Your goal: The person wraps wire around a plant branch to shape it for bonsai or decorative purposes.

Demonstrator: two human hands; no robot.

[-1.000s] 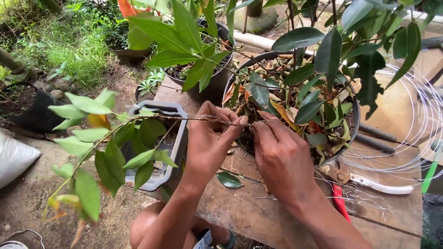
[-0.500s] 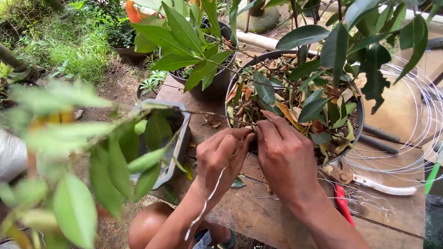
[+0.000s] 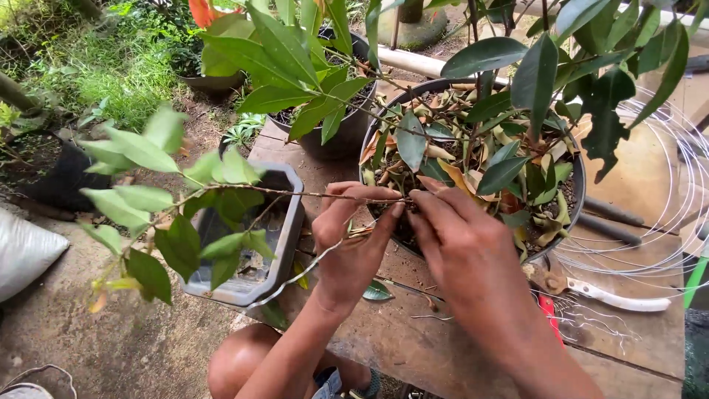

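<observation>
Branch [image 3: 295, 193], thin and brown, ran across the middle of the frame, and both hands pinched it at the rim of the round black pot [image 3: 569, 214] right of centre. The left hand [image 3: 353, 244] had its thumb and fingers closed on the stem just left of the pot's edge. A silvery wire [image 3: 292, 277] trailed down and leftward from under that hand. The right hand [image 3: 461, 247] met it fingertip to fingertip, its fingers closed on the same spot of the stem. Leftward, the branch carried light green leaves [image 3: 140, 199] over a grey rectangular planter [image 3: 284, 244]. The pot held dry fallen leaves and a dark-leaved plant. Everything stood on a wooden table [image 3: 413, 347]. At lower right lay pruning shears [image 3: 605, 295] with red and white handles, and beyond them a coil of wire [image 3: 665, 251] at the right edge.
</observation>
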